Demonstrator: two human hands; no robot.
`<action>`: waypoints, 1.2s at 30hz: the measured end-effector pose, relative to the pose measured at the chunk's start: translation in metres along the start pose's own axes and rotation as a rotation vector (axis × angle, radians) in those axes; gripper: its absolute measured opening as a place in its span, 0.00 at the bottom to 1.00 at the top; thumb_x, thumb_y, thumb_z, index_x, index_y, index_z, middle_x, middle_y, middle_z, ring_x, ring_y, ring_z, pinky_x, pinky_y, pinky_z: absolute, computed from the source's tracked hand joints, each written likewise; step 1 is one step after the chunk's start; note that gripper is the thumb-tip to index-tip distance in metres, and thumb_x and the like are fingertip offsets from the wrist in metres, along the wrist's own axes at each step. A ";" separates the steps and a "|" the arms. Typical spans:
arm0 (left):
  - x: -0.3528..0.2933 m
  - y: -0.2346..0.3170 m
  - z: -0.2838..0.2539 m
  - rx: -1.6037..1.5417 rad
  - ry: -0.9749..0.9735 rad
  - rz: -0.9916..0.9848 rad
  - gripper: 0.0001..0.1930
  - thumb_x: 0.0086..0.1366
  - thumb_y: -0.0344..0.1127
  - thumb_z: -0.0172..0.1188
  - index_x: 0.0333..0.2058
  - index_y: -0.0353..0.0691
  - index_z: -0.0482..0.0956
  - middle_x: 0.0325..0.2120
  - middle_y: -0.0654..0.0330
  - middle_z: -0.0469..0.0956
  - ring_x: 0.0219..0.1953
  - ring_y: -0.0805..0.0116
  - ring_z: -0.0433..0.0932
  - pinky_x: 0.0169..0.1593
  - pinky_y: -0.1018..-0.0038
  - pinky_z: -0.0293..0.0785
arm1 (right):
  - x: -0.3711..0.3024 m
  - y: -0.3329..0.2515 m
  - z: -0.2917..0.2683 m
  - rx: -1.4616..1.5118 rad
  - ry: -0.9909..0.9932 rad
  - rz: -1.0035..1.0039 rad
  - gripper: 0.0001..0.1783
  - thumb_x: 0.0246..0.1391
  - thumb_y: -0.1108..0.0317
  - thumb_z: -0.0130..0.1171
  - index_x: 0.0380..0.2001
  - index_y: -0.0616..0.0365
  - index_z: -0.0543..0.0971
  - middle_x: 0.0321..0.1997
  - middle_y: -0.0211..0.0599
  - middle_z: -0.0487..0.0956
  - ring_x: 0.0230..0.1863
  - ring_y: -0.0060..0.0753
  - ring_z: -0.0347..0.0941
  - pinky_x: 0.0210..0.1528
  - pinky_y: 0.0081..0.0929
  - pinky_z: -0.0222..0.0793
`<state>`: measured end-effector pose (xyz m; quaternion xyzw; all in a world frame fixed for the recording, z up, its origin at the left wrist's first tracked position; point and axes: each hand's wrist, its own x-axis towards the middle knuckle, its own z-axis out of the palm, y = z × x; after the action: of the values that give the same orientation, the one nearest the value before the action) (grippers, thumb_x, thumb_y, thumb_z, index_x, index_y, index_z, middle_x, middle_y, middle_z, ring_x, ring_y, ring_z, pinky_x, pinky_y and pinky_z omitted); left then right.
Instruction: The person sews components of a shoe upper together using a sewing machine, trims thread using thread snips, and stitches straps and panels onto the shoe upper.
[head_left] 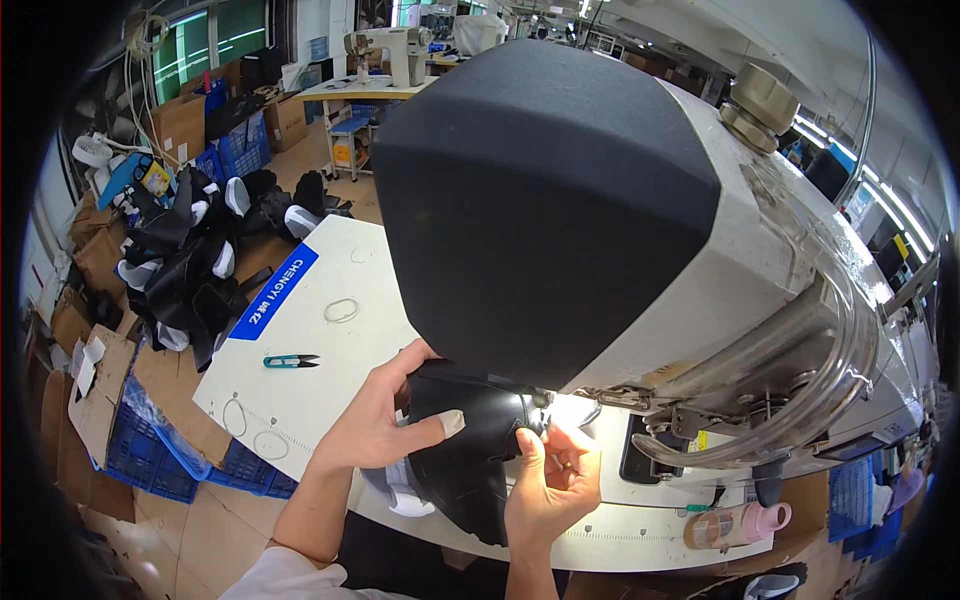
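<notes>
Left hand (pixel 395 415): fingers spread wide, wrapped thumb laid over the black piece (pixel 455 480) at the lower centre of the frame, seemingly to steady it; the machine hides some fingertips.
Right hand (pixel 552 485): thumb and forefinger nearly closed, apparently pinching the black piece's right edge, probably to control that edge closely.
Black piece: under the machine's front end, its lower part hanging toward the person, perhaps so it can turn freely.
Sewing machine (pixel 550 200): fills the upper centre; a bright light falls beside the right fingertips, likely for seeing fine work.
Snips (pixel 291 361): lying on the white desk (pixel 330 270), left of centre, presumably kept within reach.
Pink-capped bottle (pixel 735 527): lying at the lower right, away from the hands.
Black-and-white pile (pixel 190 250): upper left, beyond the desk's edge.
</notes>
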<state>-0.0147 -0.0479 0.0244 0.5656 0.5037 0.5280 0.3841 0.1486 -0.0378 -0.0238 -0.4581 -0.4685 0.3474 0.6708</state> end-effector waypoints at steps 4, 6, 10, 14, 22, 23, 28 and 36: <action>-0.005 0.005 0.005 -0.006 0.002 0.027 0.23 0.50 0.29 0.62 0.47 0.36 0.70 0.37 0.59 0.75 0.36 0.73 0.75 0.40 0.78 0.71 | 0.005 -0.004 -0.004 0.044 -0.060 0.046 0.14 0.45 0.83 0.63 0.37 0.66 0.75 0.31 0.34 0.75 0.32 0.19 0.72 0.38 0.15 0.71; -0.013 0.004 0.023 0.001 0.016 0.073 0.23 0.52 0.29 0.62 0.48 0.36 0.70 0.40 0.58 0.74 0.38 0.72 0.76 0.41 0.77 0.71 | 0.012 0.002 -0.015 0.037 -0.061 0.038 0.14 0.45 0.84 0.63 0.38 0.67 0.75 0.32 0.35 0.76 0.33 0.20 0.73 0.40 0.17 0.71; -0.059 -0.010 0.080 0.106 0.120 0.217 0.19 0.54 0.28 0.62 0.46 0.33 0.71 0.32 0.63 0.76 0.30 0.83 0.73 0.35 0.83 0.70 | 0.032 0.014 -0.051 -0.188 -0.180 0.004 0.13 0.47 0.83 0.61 0.39 0.70 0.78 0.37 0.40 0.79 0.39 0.25 0.75 0.46 0.21 0.70; -0.070 -0.018 0.113 -0.101 0.216 0.153 0.15 0.56 0.25 0.61 0.44 0.35 0.73 0.36 0.59 0.78 0.33 0.76 0.78 0.37 0.81 0.73 | 0.041 0.008 -0.062 -0.089 -0.225 0.093 0.12 0.49 0.82 0.61 0.39 0.68 0.79 0.38 0.40 0.80 0.40 0.25 0.75 0.47 0.21 0.70; -0.057 -0.014 0.109 0.026 0.286 0.290 0.13 0.54 0.24 0.61 0.40 0.33 0.73 0.28 0.62 0.77 0.23 0.87 0.70 0.26 0.88 0.67 | 0.047 0.014 -0.059 -0.224 -0.248 0.005 0.11 0.48 0.82 0.60 0.38 0.68 0.78 0.35 0.36 0.78 0.36 0.22 0.73 0.44 0.19 0.70; -0.053 -0.010 0.108 0.067 0.326 0.318 0.12 0.54 0.24 0.61 0.38 0.33 0.73 0.27 0.63 0.77 0.23 0.87 0.70 0.26 0.88 0.67 | 0.047 0.014 -0.057 -0.273 -0.254 -0.042 0.11 0.48 0.82 0.60 0.37 0.68 0.78 0.33 0.34 0.77 0.35 0.21 0.73 0.43 0.18 0.69; -0.053 -0.009 0.099 0.037 0.190 0.159 0.10 0.54 0.23 0.61 0.35 0.35 0.73 0.25 0.64 0.78 0.22 0.87 0.71 0.25 0.87 0.67 | 0.046 0.010 -0.056 -0.191 -0.255 0.032 0.10 0.49 0.82 0.60 0.37 0.68 0.77 0.33 0.34 0.76 0.35 0.20 0.71 0.41 0.18 0.69; -0.040 -0.001 0.073 0.064 0.096 0.181 0.12 0.52 0.24 0.57 0.38 0.39 0.76 0.29 0.64 0.78 0.23 0.80 0.75 0.28 0.83 0.70 | 0.037 0.008 -0.047 -0.238 -0.265 0.004 0.09 0.50 0.84 0.57 0.36 0.70 0.74 0.41 0.42 0.76 0.39 0.23 0.72 0.44 0.19 0.70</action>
<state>0.0595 -0.0797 0.0039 0.5948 0.4849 0.5708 0.2922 0.2050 -0.0160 -0.0266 -0.4851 -0.5900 0.3482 0.5435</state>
